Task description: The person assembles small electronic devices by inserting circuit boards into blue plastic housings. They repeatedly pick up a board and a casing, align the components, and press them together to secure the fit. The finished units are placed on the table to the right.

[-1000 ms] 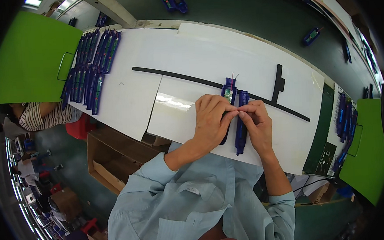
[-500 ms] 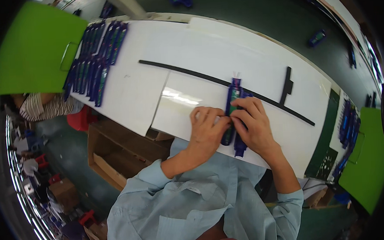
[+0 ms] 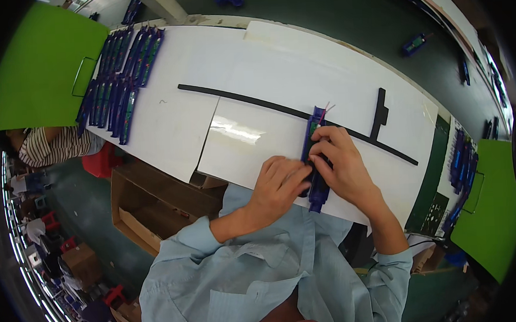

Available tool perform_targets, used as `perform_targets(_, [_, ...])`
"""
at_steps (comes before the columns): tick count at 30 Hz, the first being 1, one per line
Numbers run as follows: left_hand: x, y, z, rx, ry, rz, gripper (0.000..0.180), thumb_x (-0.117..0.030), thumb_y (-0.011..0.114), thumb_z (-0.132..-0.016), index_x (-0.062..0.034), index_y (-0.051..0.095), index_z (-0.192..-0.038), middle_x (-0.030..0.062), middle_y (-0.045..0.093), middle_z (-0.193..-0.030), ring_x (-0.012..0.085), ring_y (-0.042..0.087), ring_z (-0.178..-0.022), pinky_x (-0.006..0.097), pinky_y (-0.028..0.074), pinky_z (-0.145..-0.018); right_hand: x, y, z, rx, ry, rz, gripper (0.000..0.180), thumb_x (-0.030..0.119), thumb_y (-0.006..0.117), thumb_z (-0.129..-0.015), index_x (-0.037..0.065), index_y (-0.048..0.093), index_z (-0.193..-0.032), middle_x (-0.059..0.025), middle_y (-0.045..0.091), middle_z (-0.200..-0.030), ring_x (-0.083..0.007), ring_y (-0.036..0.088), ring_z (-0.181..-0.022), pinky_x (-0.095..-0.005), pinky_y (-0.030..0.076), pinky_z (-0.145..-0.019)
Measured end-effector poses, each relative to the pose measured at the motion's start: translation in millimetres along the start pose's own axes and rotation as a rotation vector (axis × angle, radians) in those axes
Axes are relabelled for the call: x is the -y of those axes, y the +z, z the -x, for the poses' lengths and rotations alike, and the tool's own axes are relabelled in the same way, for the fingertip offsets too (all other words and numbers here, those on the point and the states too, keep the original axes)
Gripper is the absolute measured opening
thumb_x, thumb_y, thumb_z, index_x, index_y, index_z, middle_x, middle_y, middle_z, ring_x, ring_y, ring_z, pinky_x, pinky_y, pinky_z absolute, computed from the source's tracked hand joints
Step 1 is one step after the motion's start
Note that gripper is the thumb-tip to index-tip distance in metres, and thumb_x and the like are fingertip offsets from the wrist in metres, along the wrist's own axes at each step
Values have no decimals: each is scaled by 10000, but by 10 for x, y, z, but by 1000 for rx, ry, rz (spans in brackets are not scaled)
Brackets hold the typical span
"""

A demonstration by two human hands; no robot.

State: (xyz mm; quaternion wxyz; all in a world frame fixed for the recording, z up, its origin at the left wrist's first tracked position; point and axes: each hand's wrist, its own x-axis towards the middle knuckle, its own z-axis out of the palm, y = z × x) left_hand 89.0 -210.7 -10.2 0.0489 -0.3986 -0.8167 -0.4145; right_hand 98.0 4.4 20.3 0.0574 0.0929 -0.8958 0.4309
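A long dark-blue plastic housing (image 3: pixel 317 202) lies lengthwise on the white table in front of me, with a strip of green board partly showing inside. Thin red wires (image 3: pixel 326 112) stick out at its far end. My right hand (image 3: pixel 344 163) is closed over its right side, fingers bent and the thumb pressing down on it. From the left, my left hand (image 3: pixel 275 186) reaches the housing with curled fingers pressed together. Its fingertips are slightly blurred, and whatever lies between them is hidden.
Rows of similar blue housings (image 3: pixel 115 104) lie at the table's far left, beside a green panel (image 3: pixel 43 67). A long black strip (image 3: pixel 243 96) crosses the white table (image 3: pixel 168 119); a shorter one (image 3: pixel 379 117) lies to the right. Below the left edge is an open cardboard box (image 3: pixel 149 204). A person in stripes (image 3: pixel 53 144) sits nearby.
My left hand has shifted slightly down and toward me along the housing. The wires at the far end, pale before, now show red and lean right. My right hand stays on the housing.
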Motion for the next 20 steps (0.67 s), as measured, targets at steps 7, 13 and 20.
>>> perform_targets(7, [35,7,242,161,100,-167,530,-254,863,-810,-75,745,-1295,59,687,-1379,255,599,-1350,484,444,-1160,34,-110,-54,134,107,-14,68,24,749,-860,9,689,-891,-116,574,-1127,-317,577,-1094,-404,522,-935])
perform_targets(13, [57,20,257,155,102,-160,507,-235,850,-808,-77,757,-1280,54,693,-1380,251,601,-1362,484,439,-1162,61,-64,-72,176,101,49,66,20,753,-858,4,691,-876,-108,564,-1072,-309,564,-1051,-405,522,-911])
perform_targets(20, [45,10,259,166,85,-147,457,-228,801,-879,-53,740,-1297,80,677,-1376,236,577,-1410,523,401,-1187,-20,12,40,138,-7,61,96,40,783,-874,22,717,-942,-104,575,-1088,-314,569,-1034,-419,512,-879])
